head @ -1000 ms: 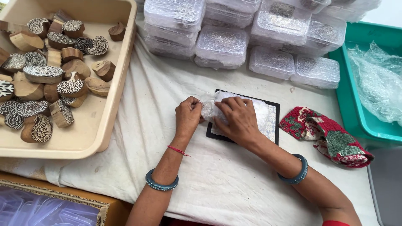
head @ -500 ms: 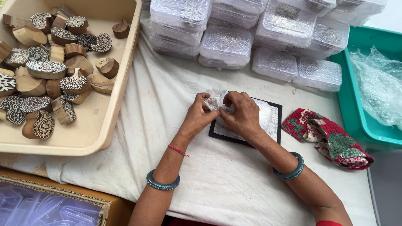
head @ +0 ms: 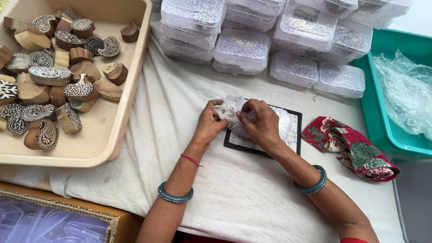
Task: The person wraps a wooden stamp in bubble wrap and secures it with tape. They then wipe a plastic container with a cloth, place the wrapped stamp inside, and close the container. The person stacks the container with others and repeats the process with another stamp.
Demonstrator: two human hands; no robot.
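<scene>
Together, left hand (head: pixel 210 123) and right hand (head: pixel 261 123) pinching bubble wrap (head: pixel 230 107) (above black tray (head: pixel 294 135)).

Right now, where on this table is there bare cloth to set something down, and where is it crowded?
Bare white cloth lies between the forearms, below the black-framed pad. Another patch runs between the beige tray and the left hand, up toward the stacked clear boxes. Crowded: the tray of carved wooden blocks, the box row, and the right side by the red patterned pouch and teal bin.
</scene>
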